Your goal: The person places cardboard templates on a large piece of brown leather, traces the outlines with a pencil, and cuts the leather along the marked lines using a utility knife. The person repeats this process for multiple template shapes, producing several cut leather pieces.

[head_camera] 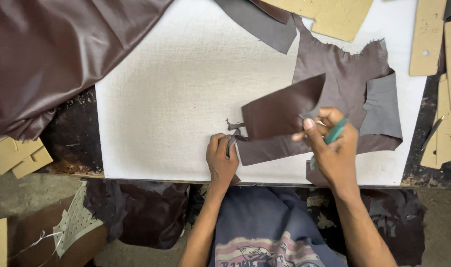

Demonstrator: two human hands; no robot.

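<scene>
My left hand (pixel 221 159) pinches the left end of a dark brown leather piece (pixel 277 112) near the front of a white cutting board (pixel 186 99). My right hand (pixel 331 148) holds a teal-handled knife (pixel 334 133) and also lifts the folded-up flap of that leather with its fingertips. The leather joins a larger ragged brown hide piece (pixel 341 69) spread flat on the board to the right. A tiny brown scrap (pixel 231 124) lies just left of the flap.
A big brown hide (pixel 52 54) drapes over the far left. Cardboard templates (pixel 334 15) lie at the back, more cardboard patterns (pixel 445 99) at the right and left edge (pixel 18 155). Leather offcuts (pixel 141 210) hang below the table front.
</scene>
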